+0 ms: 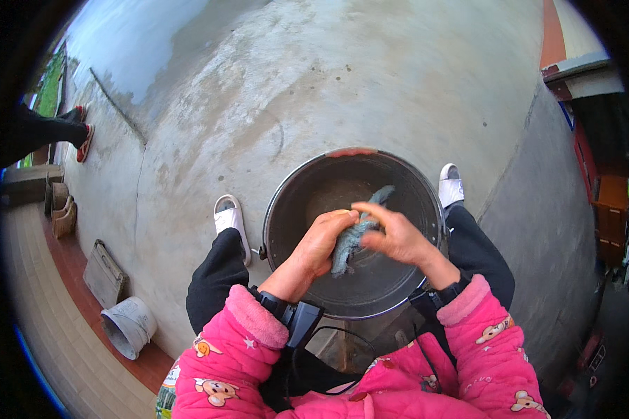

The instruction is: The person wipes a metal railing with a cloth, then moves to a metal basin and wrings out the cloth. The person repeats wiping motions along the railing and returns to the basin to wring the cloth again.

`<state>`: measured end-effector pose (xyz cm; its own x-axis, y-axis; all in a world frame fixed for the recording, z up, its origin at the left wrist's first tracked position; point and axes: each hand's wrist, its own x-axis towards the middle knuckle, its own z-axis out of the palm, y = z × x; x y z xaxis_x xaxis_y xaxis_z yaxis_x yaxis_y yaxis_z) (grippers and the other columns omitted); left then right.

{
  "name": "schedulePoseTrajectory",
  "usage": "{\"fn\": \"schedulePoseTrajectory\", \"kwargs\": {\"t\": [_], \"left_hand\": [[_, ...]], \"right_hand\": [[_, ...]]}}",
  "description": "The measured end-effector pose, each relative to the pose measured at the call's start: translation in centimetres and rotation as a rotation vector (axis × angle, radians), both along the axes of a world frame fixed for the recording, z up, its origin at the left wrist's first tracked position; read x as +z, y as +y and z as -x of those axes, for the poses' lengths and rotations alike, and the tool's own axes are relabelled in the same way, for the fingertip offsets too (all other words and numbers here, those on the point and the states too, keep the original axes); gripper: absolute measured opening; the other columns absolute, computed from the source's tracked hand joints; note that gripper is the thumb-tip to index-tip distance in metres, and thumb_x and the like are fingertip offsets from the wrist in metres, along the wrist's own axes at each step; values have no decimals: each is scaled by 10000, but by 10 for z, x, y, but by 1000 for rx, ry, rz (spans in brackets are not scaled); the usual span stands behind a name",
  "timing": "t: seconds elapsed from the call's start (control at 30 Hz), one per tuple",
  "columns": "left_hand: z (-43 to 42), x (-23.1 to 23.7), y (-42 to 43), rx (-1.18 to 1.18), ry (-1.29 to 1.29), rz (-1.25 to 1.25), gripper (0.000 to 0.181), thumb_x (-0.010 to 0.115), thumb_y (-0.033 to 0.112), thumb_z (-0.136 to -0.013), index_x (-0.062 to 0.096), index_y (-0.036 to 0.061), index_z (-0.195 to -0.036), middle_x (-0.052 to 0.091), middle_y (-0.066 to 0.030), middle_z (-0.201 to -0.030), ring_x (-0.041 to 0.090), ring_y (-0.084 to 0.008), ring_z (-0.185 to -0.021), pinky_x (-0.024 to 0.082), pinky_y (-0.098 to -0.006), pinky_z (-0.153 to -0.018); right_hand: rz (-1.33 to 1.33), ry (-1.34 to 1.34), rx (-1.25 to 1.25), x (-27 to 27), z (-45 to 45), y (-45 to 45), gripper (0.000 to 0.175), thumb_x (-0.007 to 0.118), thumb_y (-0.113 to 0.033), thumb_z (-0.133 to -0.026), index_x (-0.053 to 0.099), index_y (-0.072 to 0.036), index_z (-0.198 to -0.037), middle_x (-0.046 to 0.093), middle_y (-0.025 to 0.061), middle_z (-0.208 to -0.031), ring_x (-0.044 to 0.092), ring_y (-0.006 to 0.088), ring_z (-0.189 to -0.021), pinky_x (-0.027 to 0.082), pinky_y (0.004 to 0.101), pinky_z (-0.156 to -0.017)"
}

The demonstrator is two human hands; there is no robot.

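A round dark metal basin [304,183] with a wire handle stands between my feet. Above its middle, my left hand [322,235] is closed on a wet-looking blue-grey cloth [348,246], whose one end hangs down and the other points up and to the right. My right hand [393,230] lies against the cloth's right side, its thumb and fingers apart and slightly blurred; whether it grips the cloth is not plain. The inside of the basin is dark, and its contents are hard to make out.
White slippers [230,220] are on my feet at either side of the basin. A white bucket [131,324] lies tipped at the lower left, near a flat board [105,275]. Another person's legs [52,128] show at the far left. Brown wooden furniture [612,220] is at the right.
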<state>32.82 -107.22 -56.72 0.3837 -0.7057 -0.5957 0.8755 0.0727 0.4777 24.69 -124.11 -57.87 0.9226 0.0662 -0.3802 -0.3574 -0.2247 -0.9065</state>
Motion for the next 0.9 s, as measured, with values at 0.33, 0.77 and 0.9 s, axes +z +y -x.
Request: {"fn": "schedulePoseTrajectory", "kwargs": {"t": [0.33, 0.77, 0.9], "left_hand": [[-20, 6, 25, -475, -460, -147, 333, 638, 349, -860, 635, 16, -850, 549, 18, -722, 477, -65, -722, 389, -222, -629], [-11, -20, 19, 129, -50, -156, 102, 589, 131, -820, 565, 111, -917, 554, 19, -815, 511, -73, -668, 356, -196, -518], [-10, -38, 11, 132, 31, -375, 322, 500, 357, -928, 578, 102, -748, 486, 19, -590, 436, -90, -463, 293, -241, -414]], "right_hand": [[-618, 50, -202, 38, 2, -10, 222, 752, -158, -751, 605, -33, -863, 602, 0, -767, 549, 49, -704, 447, 218, -614], [163, -361, -379, 38, -7, 27, 296, 667, -34, -736, 631, -39, -1029, 580, 117, -915, 590, 224, -838, 470, 320, -756], [134, -491, -112, 50, -2, 42, 149, 693, -61, -724, 594, -39, -833, 535, 122, -808, 565, 268, -757, 453, 344, -672]]}}
